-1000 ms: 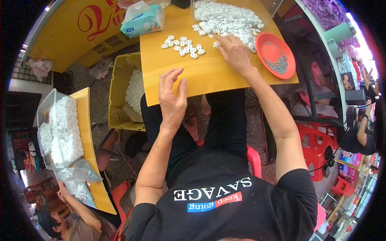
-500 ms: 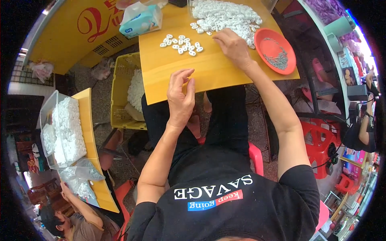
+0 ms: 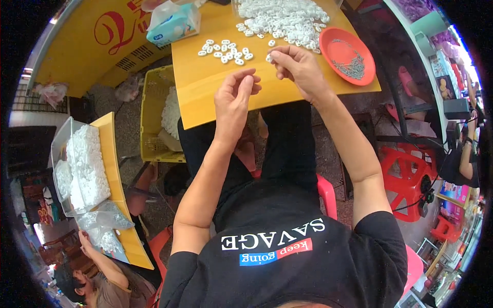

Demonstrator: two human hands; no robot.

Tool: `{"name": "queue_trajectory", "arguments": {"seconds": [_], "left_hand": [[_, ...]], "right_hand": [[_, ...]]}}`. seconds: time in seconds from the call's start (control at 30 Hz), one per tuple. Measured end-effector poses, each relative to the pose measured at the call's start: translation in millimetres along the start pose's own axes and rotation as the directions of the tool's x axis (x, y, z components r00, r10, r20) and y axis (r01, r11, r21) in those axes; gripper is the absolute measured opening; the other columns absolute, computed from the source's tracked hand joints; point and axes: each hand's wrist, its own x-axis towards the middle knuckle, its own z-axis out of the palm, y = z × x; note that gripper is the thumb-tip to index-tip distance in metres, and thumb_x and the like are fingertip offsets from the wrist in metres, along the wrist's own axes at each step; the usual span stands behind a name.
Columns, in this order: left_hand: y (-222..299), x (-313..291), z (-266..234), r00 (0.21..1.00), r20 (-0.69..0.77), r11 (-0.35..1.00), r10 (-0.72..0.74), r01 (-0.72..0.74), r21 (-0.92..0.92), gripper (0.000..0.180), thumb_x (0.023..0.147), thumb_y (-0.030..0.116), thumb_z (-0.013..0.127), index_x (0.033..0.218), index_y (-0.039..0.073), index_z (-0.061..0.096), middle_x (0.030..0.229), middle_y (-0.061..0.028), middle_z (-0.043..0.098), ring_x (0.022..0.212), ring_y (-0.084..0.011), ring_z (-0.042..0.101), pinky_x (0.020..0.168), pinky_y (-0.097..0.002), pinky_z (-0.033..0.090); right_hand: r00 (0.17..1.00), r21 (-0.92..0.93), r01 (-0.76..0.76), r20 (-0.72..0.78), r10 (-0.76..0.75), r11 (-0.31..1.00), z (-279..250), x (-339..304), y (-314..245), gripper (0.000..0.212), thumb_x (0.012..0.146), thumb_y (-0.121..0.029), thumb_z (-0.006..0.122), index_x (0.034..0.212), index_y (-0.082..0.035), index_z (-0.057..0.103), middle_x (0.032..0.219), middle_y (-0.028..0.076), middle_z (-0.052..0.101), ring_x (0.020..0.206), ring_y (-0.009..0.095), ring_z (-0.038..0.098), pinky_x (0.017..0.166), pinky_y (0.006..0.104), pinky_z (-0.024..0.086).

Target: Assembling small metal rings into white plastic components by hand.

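Observation:
My right hand (image 3: pixel 300 72) is raised over the yellow table, pinching a small white oval piece (image 3: pixel 269 58) with dark holes between thumb and fingertips. To its left, at the table's front edge, my left hand (image 3: pixel 235 100) hovers with fingers loosely curled and nothing visible in it. Beyond my left hand lies a loose group of similar white two-hole pieces (image 3: pixel 224 55). A large heap of them (image 3: pixel 282 20) spreads out behind my right hand. On the right, a red round dish (image 3: pixel 329 41) holds many thin grey metal pins or screws.
A tissue pack (image 3: pixel 174 23) sits at the table's far left corner. Below it stands a yellow crate (image 3: pixel 149 113) with white pieces inside. At lower left, another person works at a side table (image 3: pixel 110 138) bearing a clear bin (image 3: pixel 57 169). Red stools (image 3: pixel 405 179) stand at right.
My right hand has drawn back from the heap toward me, now with a white piece in its fingertips. My left hand has moved slightly up and right, nearer the right.

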Motion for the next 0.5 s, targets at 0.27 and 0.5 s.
{"name": "queue_trajectory", "arguments": {"seconds": [0.27,0.5], "left_hand": [[8.4,-3.4,12.1,0.999,0.044,0.997,-0.007,0.010,-0.076,0.021,0.094,0.013,0.061,0.110,-0.002,0.062,0.094,-0.0054,0.065,0.083,-0.0109,0.061,0.077,-0.0239,0.049],[4.7,-10.5,12.9,1.000,-0.025,0.996,0.017,-0.019,-0.083,0.013,0.094,0.009,0.061,0.103,-0.001,0.062,0.090,-0.0029,0.063,0.078,-0.0086,0.058,0.074,-0.0223,0.047]], "right_hand": [[0.987,-0.146,0.158,0.034,-0.155,0.977,20.1,-34.8,-8.1,0.020,0.093,-0.012,0.063,0.106,0.002,0.064,0.087,0.002,0.065,0.070,0.006,0.058,0.062,0.0196,0.047],[0.938,-0.330,0.317,-0.029,-0.345,0.889,34.2,-53.1,2.0,0.014,0.089,-0.008,0.064,0.096,0.003,0.067,0.082,0.006,0.065,0.072,0.010,0.060,0.063,0.0240,0.049]]}}
